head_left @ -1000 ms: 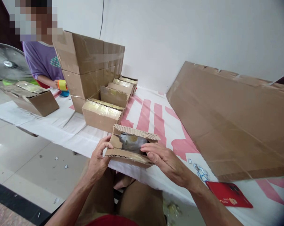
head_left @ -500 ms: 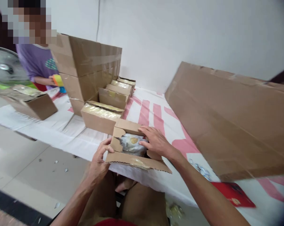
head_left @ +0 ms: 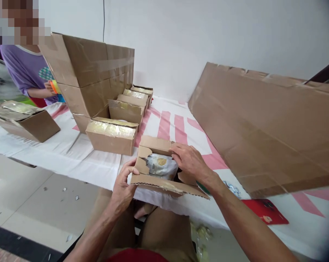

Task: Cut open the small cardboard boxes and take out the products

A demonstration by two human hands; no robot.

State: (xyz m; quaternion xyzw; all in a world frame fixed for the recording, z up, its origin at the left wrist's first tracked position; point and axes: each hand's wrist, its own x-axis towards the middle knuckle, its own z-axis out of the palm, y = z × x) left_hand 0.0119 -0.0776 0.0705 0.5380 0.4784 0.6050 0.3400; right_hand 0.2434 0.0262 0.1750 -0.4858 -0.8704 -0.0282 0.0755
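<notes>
An opened small cardboard box (head_left: 157,144) sits at the table's front edge with its flaps spread. Inside lies a white printed plastic pouch (head_left: 162,164) with a yellowish picture on it. My left hand (head_left: 124,185) grips the box's left end, the thumb over the flap and the other fingers against the outside. At the far right corner, my right hand (head_left: 191,162) holds the back flap with bent fingers, partly hiding the box's right end. A dark green edge (head_left: 202,187) shows beneath my right wrist; what it belongs to is hidden.
Taped small boxes (head_left: 112,140) stand in a row to the left, beside a tall stack of cartons (head_left: 90,62). A large carton (head_left: 262,131) leans at right. A red phone-like object (head_left: 266,211) lies on the cloth. A person in a purple shirt (head_left: 25,69) is at far left.
My right hand has drawn back from over the pouch to the back flap, uncovering more of the pouch. My left hand keeps its grip. The view has shifted slightly.
</notes>
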